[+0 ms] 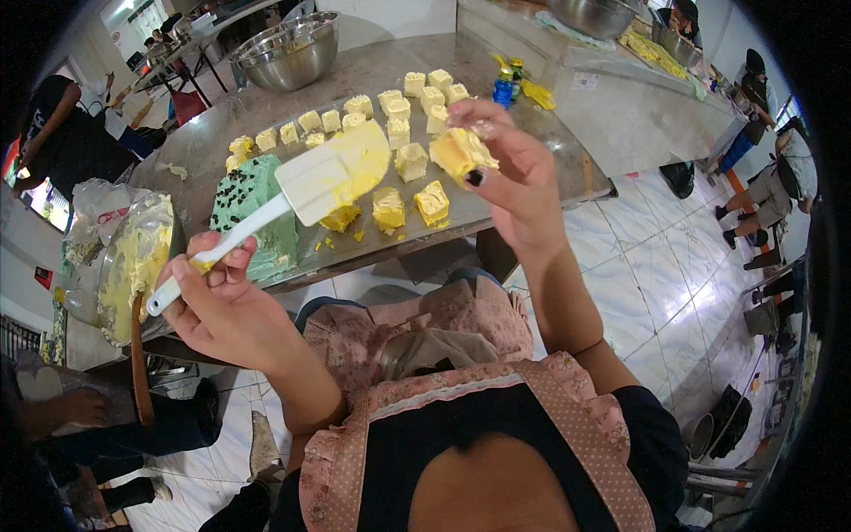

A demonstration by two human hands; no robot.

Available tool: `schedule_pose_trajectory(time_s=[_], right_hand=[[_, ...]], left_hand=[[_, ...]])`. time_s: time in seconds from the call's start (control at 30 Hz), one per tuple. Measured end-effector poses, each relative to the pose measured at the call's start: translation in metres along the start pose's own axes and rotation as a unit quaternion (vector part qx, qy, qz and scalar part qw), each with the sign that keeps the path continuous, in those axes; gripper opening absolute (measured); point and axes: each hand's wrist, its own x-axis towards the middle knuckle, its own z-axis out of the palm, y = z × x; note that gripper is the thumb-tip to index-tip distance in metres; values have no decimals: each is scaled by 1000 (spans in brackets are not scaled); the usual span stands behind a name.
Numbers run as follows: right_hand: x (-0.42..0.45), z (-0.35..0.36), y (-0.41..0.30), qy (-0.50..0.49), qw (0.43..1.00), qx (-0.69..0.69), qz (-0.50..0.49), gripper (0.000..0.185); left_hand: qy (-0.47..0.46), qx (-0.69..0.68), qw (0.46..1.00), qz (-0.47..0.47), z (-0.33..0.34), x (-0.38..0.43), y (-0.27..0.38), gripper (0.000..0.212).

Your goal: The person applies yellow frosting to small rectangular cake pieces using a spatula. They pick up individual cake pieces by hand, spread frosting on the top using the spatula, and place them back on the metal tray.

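My left hand (223,306) grips the white handle of a spatula (312,189), whose flat blade is smeared with yellow frosting and points up and to the right. Between the thumb and fingers of my right hand (515,169) is a small cake piece (462,153), partly coated in yellow frosting, with one side bare. Below the blade and the held piece, frosted cake cubes (389,209) stand on a metal tray (425,239), with paler ones in rows behind. Left of them is a mint-green frosted cake (256,213) dotted with dark chips, partly hidden by the spatula.
A bowl of yellow frosting (136,266) with a wooden-handled tool (139,359) stands at the left, near a seated person's legs. Steel bowls (289,53) sit at the back. Small bottles of colouring (505,85) are by the tray's far right corner. Other people are farther off.
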Motion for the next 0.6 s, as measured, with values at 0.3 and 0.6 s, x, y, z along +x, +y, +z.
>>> schedule_pose_trajectory(time_s=[0.3, 0.6], right_hand=[[18, 10, -36, -130, 820, -542, -128, 43], [51, -12, -55, -340, 823, -438, -126, 55]], left_hand=[[-36, -28, 985, -165, -7, -18, -19, 12], [-47, -12, 978, -202, -14, -12, -17, 11]])
